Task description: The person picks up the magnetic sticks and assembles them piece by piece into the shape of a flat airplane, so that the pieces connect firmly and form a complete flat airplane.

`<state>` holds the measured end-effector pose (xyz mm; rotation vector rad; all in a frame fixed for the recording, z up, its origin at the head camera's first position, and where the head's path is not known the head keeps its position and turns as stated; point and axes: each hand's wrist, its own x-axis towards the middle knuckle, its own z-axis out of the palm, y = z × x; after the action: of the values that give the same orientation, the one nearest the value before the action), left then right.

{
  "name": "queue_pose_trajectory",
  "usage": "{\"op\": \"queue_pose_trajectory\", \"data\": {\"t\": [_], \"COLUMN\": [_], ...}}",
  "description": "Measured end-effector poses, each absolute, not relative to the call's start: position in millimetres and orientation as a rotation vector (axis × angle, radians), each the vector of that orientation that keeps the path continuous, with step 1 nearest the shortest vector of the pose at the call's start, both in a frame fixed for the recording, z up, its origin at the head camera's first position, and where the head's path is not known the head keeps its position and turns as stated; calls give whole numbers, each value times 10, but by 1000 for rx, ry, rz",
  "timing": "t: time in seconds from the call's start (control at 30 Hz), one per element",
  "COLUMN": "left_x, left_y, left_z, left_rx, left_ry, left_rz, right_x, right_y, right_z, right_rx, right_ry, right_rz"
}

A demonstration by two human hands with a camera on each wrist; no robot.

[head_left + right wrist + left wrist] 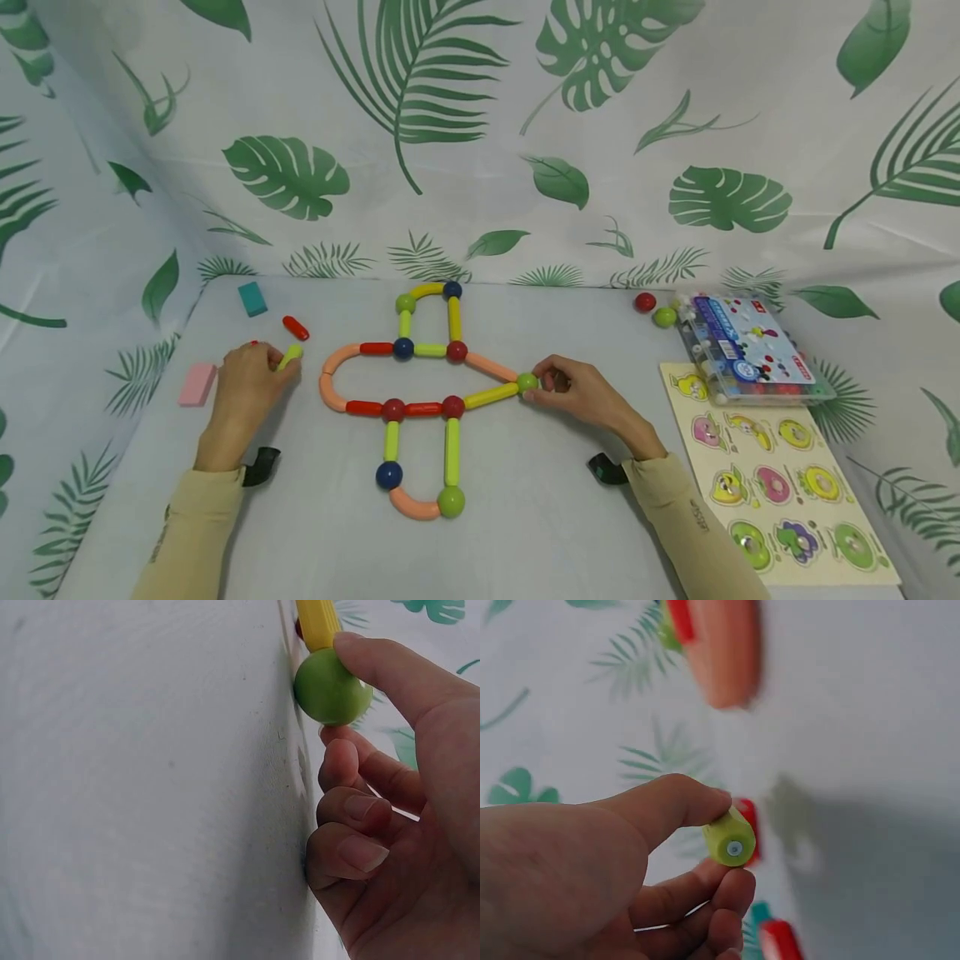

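My left hand pinches a short yellow-green magnetic stick between thumb and fingers, left of the built shape; a pale magnet shows at its end. On the right, my right hand holds a green ball between thumb and fingertip. That ball joins a yellow stick and an orange stick at the shape's pointed tip. Red sticks, curved orange sticks, and navy and red balls form the rest, with a loop above and another below.
Left of the shape lie a red stick, a teal block and a pink block. A red ball and a green ball sit beside a clear box at right. It overlaps a fruit-picture board.
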<state>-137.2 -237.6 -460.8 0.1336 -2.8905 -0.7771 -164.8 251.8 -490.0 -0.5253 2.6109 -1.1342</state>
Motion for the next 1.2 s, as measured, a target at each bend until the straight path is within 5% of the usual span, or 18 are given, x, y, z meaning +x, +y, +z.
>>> {"op": "queue_pose_trajectory", "data": {"t": [0.7, 1.2], "left_x": [-1077, -932], "left_y": [-265, 51], "left_z": [-4338, -4549], "left_rx": [-831, -1029], "left_ry": [-2960, -3099], "left_rz": [-712, -378], "right_x": [-1646, -1622], "right_y": [2678, 2673], "right_z": [-4860, -4833], "right_rx": [-521, -514], "right_ry": [2636, 2697], "right_rz": [-1137, -1149]}}
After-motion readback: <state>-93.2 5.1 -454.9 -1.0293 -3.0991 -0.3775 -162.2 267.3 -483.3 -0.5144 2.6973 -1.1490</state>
